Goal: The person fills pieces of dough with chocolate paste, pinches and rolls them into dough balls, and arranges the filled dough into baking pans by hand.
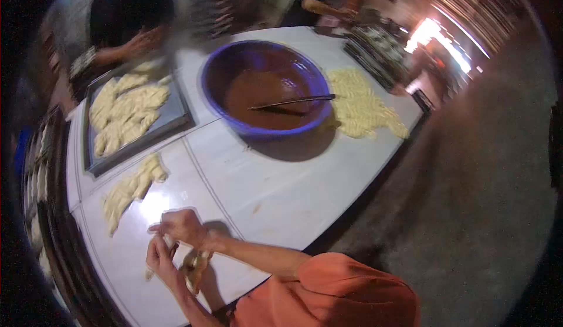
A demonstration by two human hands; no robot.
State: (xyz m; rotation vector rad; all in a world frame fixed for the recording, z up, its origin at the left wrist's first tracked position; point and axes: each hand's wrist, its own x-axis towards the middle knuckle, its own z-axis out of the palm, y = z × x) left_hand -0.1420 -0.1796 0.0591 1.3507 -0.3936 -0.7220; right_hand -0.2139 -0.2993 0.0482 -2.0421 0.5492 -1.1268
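My right hand [185, 227] is curled into a fist over the white table, knuckles up. Close below it, my left hand [160, 255] has its fingers pinched together, nearly touching the right. A small pale bit shows between the two hands, too blurred for me to tell what it is. Under my right wrist lies a brown and pale thing [195, 270], partly covered by my forearms. Just beyond my hands, several twisted pieces of pale dough [136, 189] rest in a row on the table.
A metal tray [190, 122] holds more dough pieces [129, 113]. The purple basin [220, 113] contains brown liquid and a stick [293, 101]. Beside it lies a spread of small dough pieces [360, 104]. Dark trays [375, 57] stand at the far corner. A person [132, 10] stands behind the tray.
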